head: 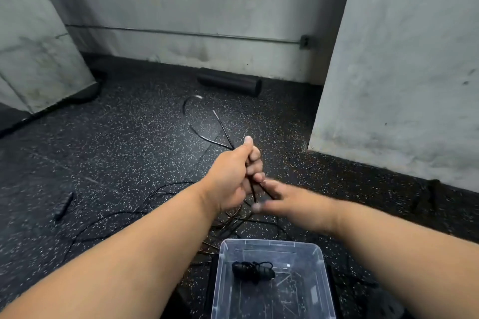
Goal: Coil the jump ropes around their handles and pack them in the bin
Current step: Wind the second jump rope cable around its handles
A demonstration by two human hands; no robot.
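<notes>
My left hand (233,176) grips the black jump rope (223,127) in a fist above the speckled floor. Its thin cord sticks out past my thumb and loops away over the floor. My right hand (293,202) is motion-blurred just right of the fist, fingers stretched out, and a length of the cord runs across them. A clear plastic bin (269,242) stands on the floor below my hands. One coiled black jump rope (254,269) lies inside it.
Loose thin cords (116,215) tangle on the floor between me and the bin. A black handle (63,206) lies at the left. A black foam roller (229,83) rests by the back wall. A concrete pillar (401,85) stands at the right.
</notes>
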